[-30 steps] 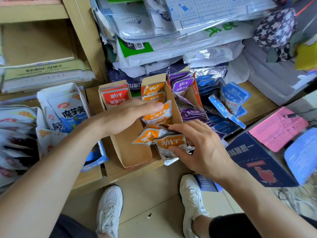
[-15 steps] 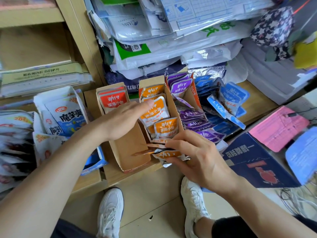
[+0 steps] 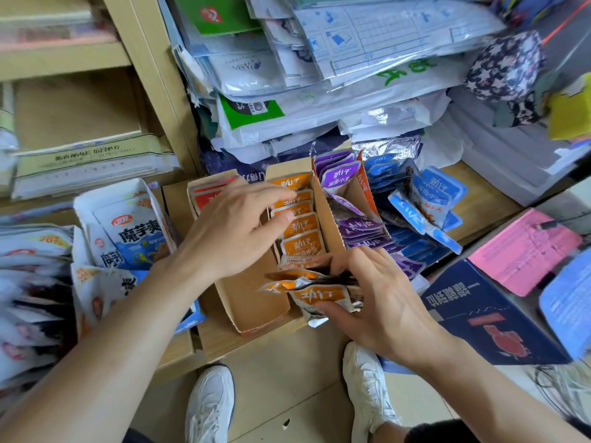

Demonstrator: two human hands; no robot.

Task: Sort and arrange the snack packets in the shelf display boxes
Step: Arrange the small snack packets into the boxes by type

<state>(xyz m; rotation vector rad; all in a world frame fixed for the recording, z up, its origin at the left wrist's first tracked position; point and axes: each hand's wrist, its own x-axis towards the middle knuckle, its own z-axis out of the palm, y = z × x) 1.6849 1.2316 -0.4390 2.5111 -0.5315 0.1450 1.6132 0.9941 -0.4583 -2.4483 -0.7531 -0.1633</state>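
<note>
1. The right hand [image 3: 377, 302] grips a bunch of loose orange packets [image 3: 316, 294], thumb underneath and fingers curled over the top. The bunch juts leftward from the hand at the front end of the middle display box [image 3: 326, 203].
2. The left hand [image 3: 236, 228] holds nothing. Its fingers are stretched out, and the fingertips [image 3: 289, 215] touch the top edges of the standing orange packets [image 3: 300, 223].
3. These standing packets are filed upright in a row in the middle box, from its back wall forward to just behind the right hand's bunch. The row lies between the two hands.
4. The left display box [image 3: 252, 302] lies beneath the left palm. A few red packets [image 3: 204, 199] stand at its back, partly hidden by the hand, and its front is bare cardboard.
5. Right of the middle box, purple packets [image 3: 339, 179] stand at the back of the right display box [image 3: 367, 199]. More lie tilted and stacked toward its front, close to the right hand's fingers.
6. Blue packets [image 3: 428, 199] lie in a loose heap on the wooden shelf [image 3: 483, 199], beside the purple ones.
7. Left of the boxes stand white-and-blue bags [image 3: 134, 228] in an open carton.
8. Behind everything rises a stack of mailer bags [image 3: 319, 91].
9. A dark blue carton [image 3: 486, 314] and a pink sheet [image 3: 524, 251] lie to the right, and two white shoes [image 3: 211, 404] stand on the floor below
</note>
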